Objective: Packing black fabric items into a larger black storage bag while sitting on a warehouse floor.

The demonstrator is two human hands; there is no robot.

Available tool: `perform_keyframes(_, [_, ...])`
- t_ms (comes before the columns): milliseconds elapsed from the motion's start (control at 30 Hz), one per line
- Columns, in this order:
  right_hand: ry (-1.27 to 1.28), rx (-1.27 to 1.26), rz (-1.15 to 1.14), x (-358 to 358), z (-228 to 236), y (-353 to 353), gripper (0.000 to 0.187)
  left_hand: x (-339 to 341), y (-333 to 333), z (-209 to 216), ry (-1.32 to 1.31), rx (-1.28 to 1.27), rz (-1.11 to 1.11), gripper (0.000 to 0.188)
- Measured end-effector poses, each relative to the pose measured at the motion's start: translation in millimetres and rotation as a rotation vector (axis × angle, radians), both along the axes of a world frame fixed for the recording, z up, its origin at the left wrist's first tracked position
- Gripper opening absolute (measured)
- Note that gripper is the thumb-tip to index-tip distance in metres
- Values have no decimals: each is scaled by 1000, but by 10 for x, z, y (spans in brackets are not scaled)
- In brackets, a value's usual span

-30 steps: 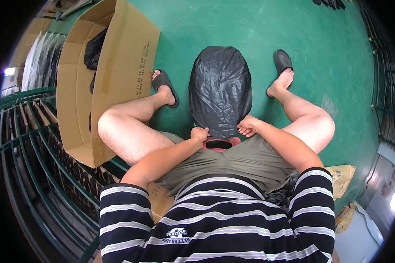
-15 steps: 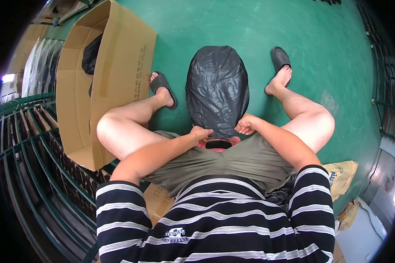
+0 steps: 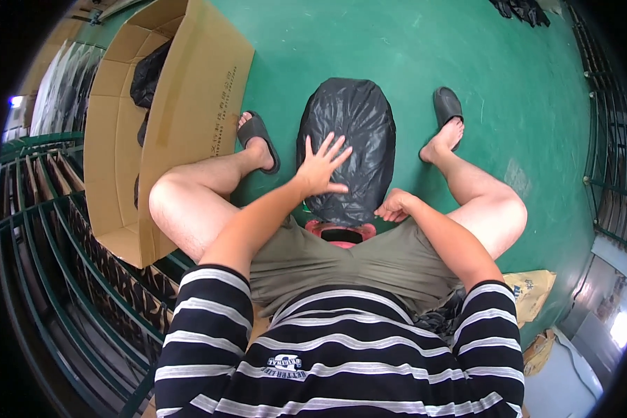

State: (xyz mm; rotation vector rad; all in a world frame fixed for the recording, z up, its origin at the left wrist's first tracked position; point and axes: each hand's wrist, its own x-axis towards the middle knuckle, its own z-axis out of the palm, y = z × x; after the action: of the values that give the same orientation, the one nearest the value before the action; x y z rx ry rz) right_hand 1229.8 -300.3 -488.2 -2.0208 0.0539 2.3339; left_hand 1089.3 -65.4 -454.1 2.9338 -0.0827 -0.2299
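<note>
A full, rounded black plastic bag (image 3: 369, 132) stands between my lower legs, its surface creased and shiny. My left hand (image 3: 322, 169) lies on its near left part, palm down with fingers spread. At the bag's near right edge my right hand (image 3: 395, 206) is closed in a pinch, the fingertips on the black plastic. Just below the bag, between my thighs, shows a pinkish-red plastic piece (image 3: 364, 230) with a dark slot. What the bag contains is hidden.
On my left a tall open cardboard box (image 3: 195, 90) holds black bags (image 3: 148, 75). Green metal racks (image 3: 70, 272) curve along the left; another rack (image 3: 609, 146) stands at right. A yellowish paper sack (image 3: 531, 292) lies on the green floor (image 3: 494, 56). Black plastic (image 3: 522, 10) lies far right.
My left hand has left the bag's near edge and moved up onto its surface, fingers now spread. The right hand stays at the near right edge. The view has shifted slightly.
</note>
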Motion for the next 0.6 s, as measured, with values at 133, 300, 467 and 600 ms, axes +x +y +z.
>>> perform_keyframes(133, [-1104, 357, 615, 366, 687, 330, 30, -303, -165, 164, 75, -52, -43, 115])
perform_keyframes(300, [-1539, 871, 445, 476, 762, 1005, 63, -345, -236, 210, 141, -28, 5, 121])
perform_keyframes(467, [-1321, 794, 604, 39, 436, 889, 84, -364, -263, 192, 168, -50, 59, 127])
perform_keyframes(600, [-1194, 836, 674, -292, 416, 476, 86, -371, -247, 217, 171, -76, 50, 127])
